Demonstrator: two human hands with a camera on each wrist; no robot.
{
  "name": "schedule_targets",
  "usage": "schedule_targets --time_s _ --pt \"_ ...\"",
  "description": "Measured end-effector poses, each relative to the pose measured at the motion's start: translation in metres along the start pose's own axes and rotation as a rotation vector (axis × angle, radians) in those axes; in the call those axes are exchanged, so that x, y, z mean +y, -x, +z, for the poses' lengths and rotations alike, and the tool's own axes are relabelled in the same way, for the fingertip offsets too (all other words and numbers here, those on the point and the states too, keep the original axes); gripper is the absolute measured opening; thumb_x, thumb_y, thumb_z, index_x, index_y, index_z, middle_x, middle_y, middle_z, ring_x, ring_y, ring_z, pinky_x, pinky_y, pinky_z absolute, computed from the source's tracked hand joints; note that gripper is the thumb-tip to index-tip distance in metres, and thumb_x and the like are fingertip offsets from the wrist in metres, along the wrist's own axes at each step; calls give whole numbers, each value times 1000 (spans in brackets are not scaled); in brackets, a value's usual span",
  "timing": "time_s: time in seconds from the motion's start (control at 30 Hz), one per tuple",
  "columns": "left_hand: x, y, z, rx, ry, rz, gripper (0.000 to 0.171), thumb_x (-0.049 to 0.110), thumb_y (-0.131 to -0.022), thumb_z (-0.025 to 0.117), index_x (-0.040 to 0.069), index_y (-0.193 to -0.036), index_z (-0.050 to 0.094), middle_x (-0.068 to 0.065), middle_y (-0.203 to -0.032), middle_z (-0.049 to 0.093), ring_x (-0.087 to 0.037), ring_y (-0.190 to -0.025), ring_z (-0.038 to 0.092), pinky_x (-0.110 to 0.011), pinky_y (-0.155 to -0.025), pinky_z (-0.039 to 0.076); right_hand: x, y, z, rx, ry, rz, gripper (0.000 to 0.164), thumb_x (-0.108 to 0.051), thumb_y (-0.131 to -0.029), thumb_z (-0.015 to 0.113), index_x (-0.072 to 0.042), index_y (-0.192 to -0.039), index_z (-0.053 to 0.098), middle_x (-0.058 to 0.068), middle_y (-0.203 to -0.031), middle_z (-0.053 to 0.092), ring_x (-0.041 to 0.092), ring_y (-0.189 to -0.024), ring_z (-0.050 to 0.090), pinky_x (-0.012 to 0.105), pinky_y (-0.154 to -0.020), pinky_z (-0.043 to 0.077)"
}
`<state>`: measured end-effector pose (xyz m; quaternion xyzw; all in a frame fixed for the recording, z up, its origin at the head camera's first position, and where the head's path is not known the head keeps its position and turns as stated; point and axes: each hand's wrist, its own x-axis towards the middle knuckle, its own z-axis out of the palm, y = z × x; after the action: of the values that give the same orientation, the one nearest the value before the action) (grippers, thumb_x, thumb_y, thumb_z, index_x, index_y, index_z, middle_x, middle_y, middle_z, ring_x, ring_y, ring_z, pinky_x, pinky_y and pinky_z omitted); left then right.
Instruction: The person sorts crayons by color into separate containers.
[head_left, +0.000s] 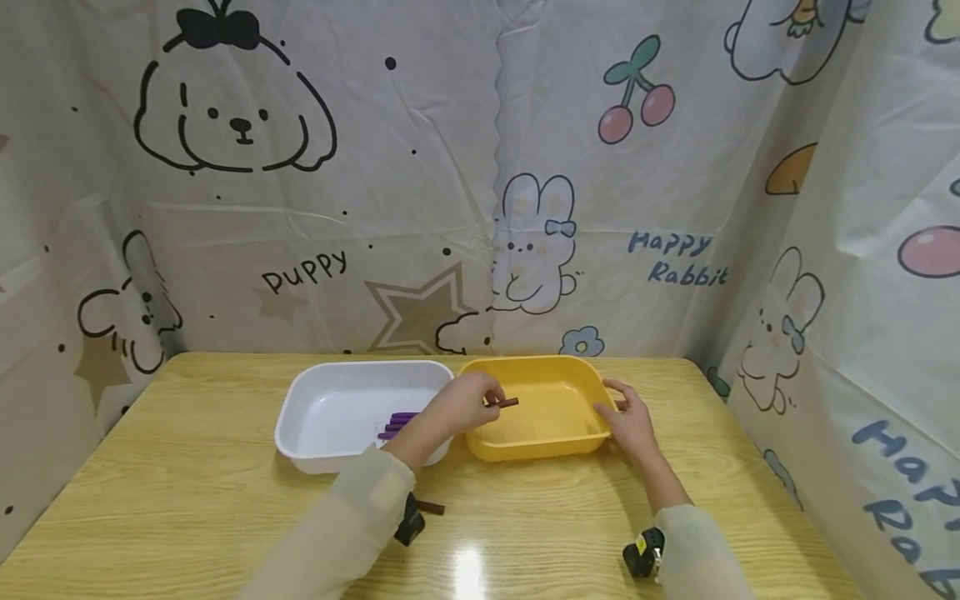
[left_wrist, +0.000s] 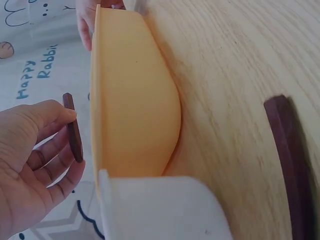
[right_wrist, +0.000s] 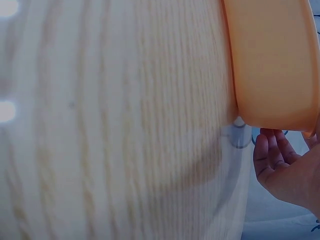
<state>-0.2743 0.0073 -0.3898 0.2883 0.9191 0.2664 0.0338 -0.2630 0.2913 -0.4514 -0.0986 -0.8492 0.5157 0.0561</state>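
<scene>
My left hand (head_left: 468,402) pinches a short, dark brown faceted stick (left_wrist: 73,127) between thumb and fingertips. In the head view it is over the left side of the yellow basin (head_left: 536,448), near where that basin meets the white basin (head_left: 315,463). My right hand (head_left: 628,418) grips the yellow basin's right rim, thumb on the inner side and fingers outside. Several purple sticks (head_left: 397,423) lie in the white basin, partly hidden by my left forearm. Another dark brown stick (left_wrist: 292,165) rests on the table in front of the basins.
The wooden table (head_left: 540,525) carries both basins side by side toward its back edge. A printed cloth (head_left: 420,200) with cartoon figures hangs behind the table and at both sides. Each wrist wears a small black camera (head_left: 642,553).
</scene>
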Motion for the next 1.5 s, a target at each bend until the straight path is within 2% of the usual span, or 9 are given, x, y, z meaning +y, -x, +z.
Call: schedule_targets --time_s 0.3,0.5,0.67,0.83,0.97,1.07,1.2,1.33,1.5 --pt "-1 -17 18 -35 -41 -10 11 9 -81 65 7 -91 71 -5 -87 69 -18 -82 60 -30 -75 52 0 0 0 5 -3 13 49 -12 -92 57 -10 -139 41 29 -120 53 29 -94 62 26 -70 56" --pt "1 -23 30 -73 -20 -87 9 9 -82 66 7 -90 70 -4 -85 67 -15 -77 57 -29 -75 51 2 -1 0 7 -5 4 49 -12 -92 57 -10 -138 42 30 -120 54 23 -89 63 25 -68 56" --pt "1 -26 39 -89 -69 -116 6 12 -84 66 10 -88 69 -2 -83 66 -14 -76 55 -28 -76 50 2 -1 1 9 -6 -2 49 -11 -91 57 -10 -138 42 30 -119 54 20 -85 63 27 -69 57" --pt "6 -27 40 -101 -152 -129 4 14 -83 67 11 -84 68 0 -84 67 -15 -80 59 -29 -77 51 1 -2 0 12 -19 7 49 -12 -91 58 -10 -138 42 30 -118 54 20 -83 64 26 -67 57" --pt "7 -27 43 -107 -205 -144 5 12 -81 66 12 -77 65 2 -78 64 -13 -73 57 -27 -68 49 1 -1 0 5 -29 16 50 -13 -92 58 -11 -139 41 29 -119 54 21 -83 64 24 -66 56" --pt "7 -30 46 -123 -221 -176 10 11 -81 66 12 -72 62 3 -73 61 -12 -68 54 -26 -64 48 1 -1 -1 5 -27 13 50 -13 -92 58 -10 -139 41 29 -120 53 21 -85 64 25 -67 57" --pt "7 -35 48 -159 -224 -226 15 9 -82 65 12 -68 60 2 -72 61 -14 -69 55 -27 -67 49 2 -1 0 8 -22 5 49 -12 -92 58 -10 -138 42 30 -119 54 21 -86 64 27 -69 57" --pt "5 -38 54 -182 -242 -236 16 6 -80 66 14 -68 59 2 -71 60 -14 -68 54 -27 -66 49 2 -1 1 6 -24 1 49 -11 -91 57 -10 -138 41 30 -119 54 22 -87 64 29 -70 58" --pt "7 -37 52 -198 -244 -250 15 7 -82 65 14 -69 60 3 -73 61 -13 -70 54 -26 -67 49 3 -2 1 11 -24 -6 50 -11 -91 58 -10 -138 41 30 -120 54 23 -88 64 29 -70 58"
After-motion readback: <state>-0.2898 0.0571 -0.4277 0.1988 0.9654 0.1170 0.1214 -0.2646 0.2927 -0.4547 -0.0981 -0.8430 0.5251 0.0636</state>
